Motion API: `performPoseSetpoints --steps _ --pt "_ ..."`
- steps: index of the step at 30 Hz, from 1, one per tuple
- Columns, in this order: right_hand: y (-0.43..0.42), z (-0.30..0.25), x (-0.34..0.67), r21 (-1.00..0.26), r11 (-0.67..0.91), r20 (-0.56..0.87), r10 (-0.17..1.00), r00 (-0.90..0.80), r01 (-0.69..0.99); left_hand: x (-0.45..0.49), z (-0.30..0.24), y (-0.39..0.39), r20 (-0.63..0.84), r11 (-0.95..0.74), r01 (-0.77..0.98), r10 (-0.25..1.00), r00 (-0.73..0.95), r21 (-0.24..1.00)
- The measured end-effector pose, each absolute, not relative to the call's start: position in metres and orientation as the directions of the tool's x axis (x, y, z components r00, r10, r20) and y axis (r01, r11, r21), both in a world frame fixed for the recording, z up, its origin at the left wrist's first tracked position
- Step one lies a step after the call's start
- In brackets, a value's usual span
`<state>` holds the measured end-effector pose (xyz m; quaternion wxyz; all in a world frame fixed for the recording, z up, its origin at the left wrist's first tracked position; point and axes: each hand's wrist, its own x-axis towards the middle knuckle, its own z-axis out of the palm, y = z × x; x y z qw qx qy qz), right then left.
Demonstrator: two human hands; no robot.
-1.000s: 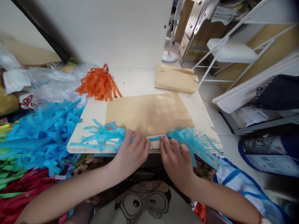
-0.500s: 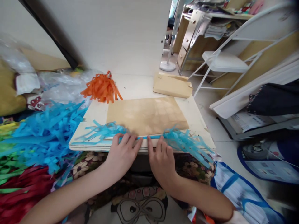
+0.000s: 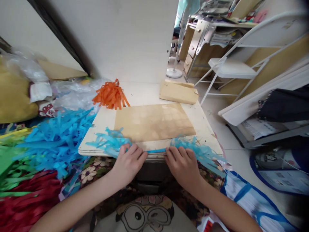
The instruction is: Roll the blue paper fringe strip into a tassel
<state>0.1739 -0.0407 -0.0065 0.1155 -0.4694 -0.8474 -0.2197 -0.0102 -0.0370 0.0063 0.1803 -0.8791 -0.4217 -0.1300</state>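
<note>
A strip of blue tissue paper point(image 3: 156, 150) lies rolled narrow along the front edge of the white board point(image 3: 142, 91). Its two ends spread into fringes, one fringe point(image 3: 108, 138) at the left and another point(image 3: 202, 149) at the right. My left hand point(image 3: 130, 162) has its fingers curled over the rolled part beside the left fringe. At the other end of that roll, my right hand point(image 3: 182, 164) grips it with bent fingers; the thumbs are mostly hidden. Just beyond both hands, a sheet of brown paper point(image 3: 154, 122) lies flat on the board.
An orange paper tassel point(image 3: 111, 95) sits at the board's back left, a folded brown paper piece point(image 3: 178, 92) at its back right. Blue fringed paper point(image 3: 58, 138) and red fringed paper point(image 3: 31, 193) are heaped on the left. A white folding chair point(image 3: 233, 67) stands behind on the right.
My right hand has moved to the right along the blue roll, so the hands are farther apart and more of the roll shows. Both hands' fingers are more curled.
</note>
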Motion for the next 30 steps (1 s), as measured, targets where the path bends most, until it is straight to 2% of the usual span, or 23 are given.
performPoseSetpoints --steps 3,5,7,9,10,12,15,16,18,20,22,24,26,30 --pt "-0.042 -0.001 0.182 0.237 0.519 0.355 0.741 -0.570 0.822 -0.010 0.008 -0.043 0.300 -0.626 0.746 0.684 0.665 -0.226" --pt "-0.043 0.011 0.187 0.140 0.594 0.216 0.762 -0.610 0.792 -0.010 0.017 -0.047 0.139 -0.676 0.720 0.707 0.694 -0.159" --pt "-0.044 0.030 0.190 -0.069 0.693 -0.005 0.719 -0.695 0.718 -0.011 0.030 -0.048 -0.082 -0.769 0.634 0.629 0.773 0.080" --pt "-0.044 0.052 0.193 -0.309 0.707 -0.209 0.602 -0.770 0.637 -0.013 0.044 -0.045 -0.242 -0.775 0.486 0.422 0.874 0.404" --pt "-0.043 0.062 0.193 -0.382 0.687 -0.276 0.554 -0.785 0.619 -0.013 0.049 -0.041 -0.275 -0.731 0.404 0.299 0.914 0.550" --pt "-0.037 0.075 0.194 -0.475 0.652 -0.360 0.468 -0.807 0.590 -0.014 0.053 -0.030 -0.266 -0.587 0.275 0.105 0.958 0.761" --pt "-0.019 0.073 0.194 -0.654 0.518 -0.432 0.341 -0.835 0.550 -0.015 0.043 -0.015 -0.191 -0.348 0.167 -0.037 0.981 0.922" --pt "-0.013 0.068 0.193 -0.725 0.440 -0.436 0.302 -0.848 0.529 -0.015 0.036 -0.012 -0.161 -0.269 0.145 -0.037 0.986 0.952" --pt "0.000 0.054 0.192 -0.859 0.256 -0.380 0.258 -0.888 0.443 -0.014 0.020 -0.007 -0.070 -0.059 0.073 0.054 0.996 0.996" --pt "0.007 0.040 0.189 -0.954 0.086 -0.250 0.311 -0.917 0.289 -0.010 0.003 -0.006 0.017 0.224 -0.072 0.239 0.971 0.972" --pt "0.007 0.026 0.185 -0.991 -0.041 -0.130 0.433 -0.892 0.125 -0.005 -0.008 -0.006 0.031 0.423 -0.211 0.393 0.919 0.881" --pt "0.003 0.016 0.180 -0.992 -0.126 -0.074 0.562 -0.824 0.003 0.000 -0.013 -0.005 0.016 0.486 -0.269 0.463 0.886 0.832" --pt "-0.003 0.009 0.173 -0.978 -0.193 -0.066 0.659 -0.750 -0.084 0.002 -0.012 -0.003 -0.009 0.479 -0.273 0.507 0.862 0.834" --pt "-0.010 0.004 0.161 -0.947 -0.258 -0.065 0.741 -0.669 -0.193 -0.003 -0.005 0.000 -0.084 0.447 -0.266 0.624 0.777 0.854"
